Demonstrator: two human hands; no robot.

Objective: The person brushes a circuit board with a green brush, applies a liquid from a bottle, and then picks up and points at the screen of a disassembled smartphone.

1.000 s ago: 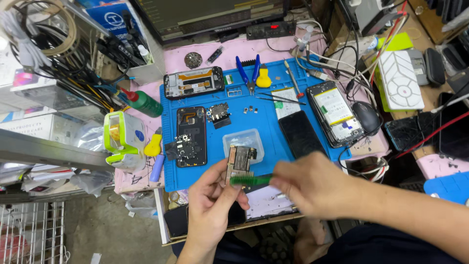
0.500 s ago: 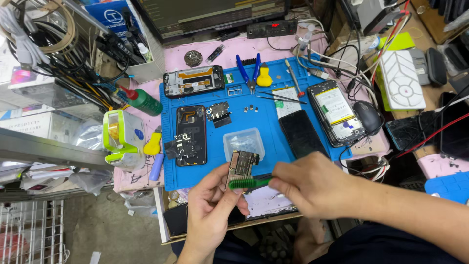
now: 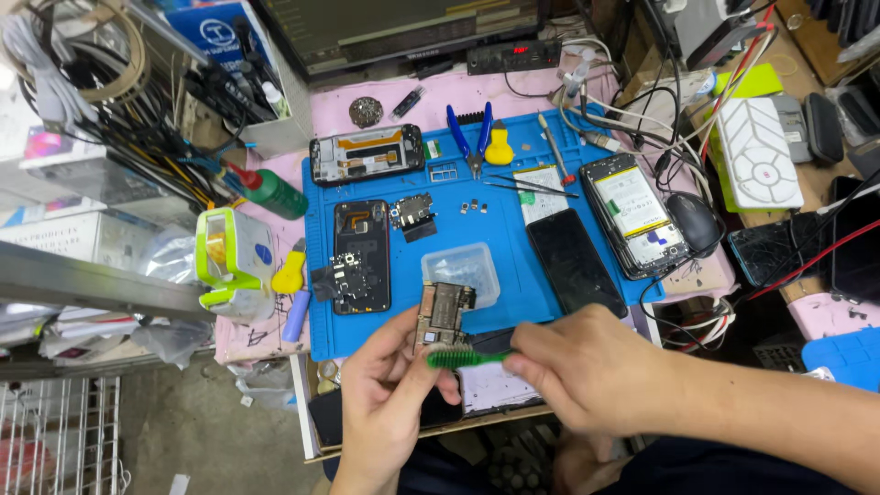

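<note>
Gripping a small rectangular phone circuit board (image 3: pixel 443 316) between thumb and fingertips, the left hand (image 3: pixel 390 403) holds it upright over the near edge of the blue silicone work mat (image 3: pixel 513 183). The right hand (image 3: pixel 587 367) is clenched around a green-bristled brush (image 3: pixel 466 357), whose bristles touch the board's lower edge. Just beyond sits a clear plastic tray (image 3: pixel 461 271); an opened black phone (image 3: pixel 359 257) lies to the left.
</note>
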